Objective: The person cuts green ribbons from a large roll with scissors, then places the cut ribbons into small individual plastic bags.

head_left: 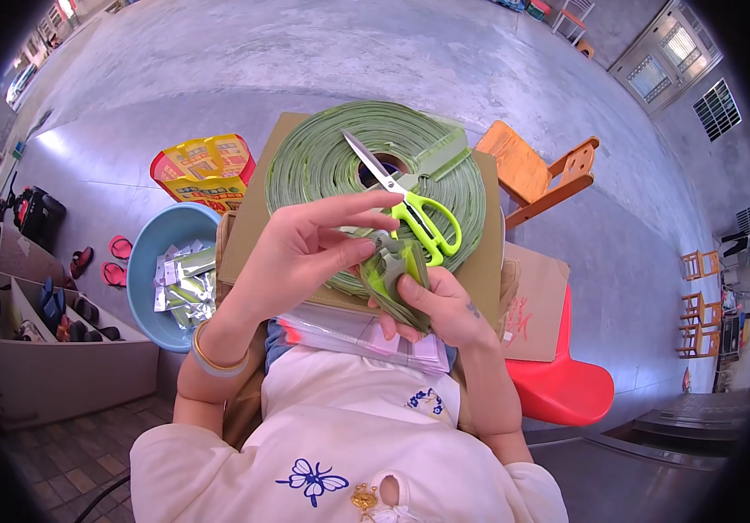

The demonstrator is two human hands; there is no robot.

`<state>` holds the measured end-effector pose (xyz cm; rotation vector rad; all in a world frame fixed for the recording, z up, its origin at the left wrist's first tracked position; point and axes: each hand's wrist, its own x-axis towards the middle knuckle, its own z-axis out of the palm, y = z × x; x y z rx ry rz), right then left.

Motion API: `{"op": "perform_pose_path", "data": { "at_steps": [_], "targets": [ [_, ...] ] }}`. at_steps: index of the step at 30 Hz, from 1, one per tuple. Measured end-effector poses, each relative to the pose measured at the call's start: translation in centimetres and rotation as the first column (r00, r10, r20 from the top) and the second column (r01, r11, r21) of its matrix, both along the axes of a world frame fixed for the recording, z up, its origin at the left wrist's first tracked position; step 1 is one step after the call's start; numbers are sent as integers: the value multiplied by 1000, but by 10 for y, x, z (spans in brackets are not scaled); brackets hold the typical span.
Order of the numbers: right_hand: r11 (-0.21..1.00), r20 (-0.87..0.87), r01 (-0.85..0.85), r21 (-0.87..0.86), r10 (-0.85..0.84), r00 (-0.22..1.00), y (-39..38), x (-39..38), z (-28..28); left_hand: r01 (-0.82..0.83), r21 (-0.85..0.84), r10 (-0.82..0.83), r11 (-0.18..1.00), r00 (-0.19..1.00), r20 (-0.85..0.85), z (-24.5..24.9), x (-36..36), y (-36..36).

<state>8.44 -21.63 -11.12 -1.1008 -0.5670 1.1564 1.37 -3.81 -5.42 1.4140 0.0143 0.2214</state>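
Note:
A folded bundle of green, partly see-through plastic film is held over the front of the big roll. My right hand grips its lower end, thumb on top and fingers beneath. At the bundle's upper left edge, my left hand has thumb and forefinger closed together, with the other fingers stretched out above. Just beyond both hands, scissors with lime-green handles lie on the roll of green plastic film, blades pointing away to the left. The roll rests flat on an olive-brown board.
Flat clear plastic packets lie across my lap. Left stands a blue basin of silvery-green packets, with a yellow-red bag behind. To the right are a wooden chair, a cardboard sheet and a red seat.

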Motion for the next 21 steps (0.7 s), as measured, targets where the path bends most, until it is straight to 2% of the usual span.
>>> {"op": "perform_pose_path", "data": {
  "at_steps": [3, 6, 9, 12, 14, 18, 20, 21],
  "targets": [
    [999, -17, 34, -24, -35, 999, -1, -1, -2, 34, 328, -52, 944, 998, 47, -10, -5, 11],
    [998, -45, 59, -20, -60, 997, -1, -2, -2, 0, 403, -35, 915, 996, 79, -15, -5, 15],
    [997, -49, 73, -29, -74, 996, 0, -2, -1, -50, 354, -5, 934, 988, 153, -21, -3, 14],
    [993, -12, 103, -60, -104, 994, 3, -4, -1, -70, 395, -3, 916, 983, 182, -20, -4, 14],
    [987, 44, 147, -73, -144, 989, 5, -5, -2, -46, 377, -3, 925, 992, 128, -19, -7, 13],
    [942, 264, 290, -167, -241, 934, 9, -10, 1, -22, 305, -4, 952, 996, 86, -24, -10, 10],
    [909, 404, 364, -203, -261, 877, 11, -13, 0, -80, 379, 47, 922, 994, 96, -27, -8, 5],
    [906, 414, 376, -195, -271, 869, 11, -15, 0, -108, 414, 71, 904, 992, 103, -28, -8, 3]
  ]
}}
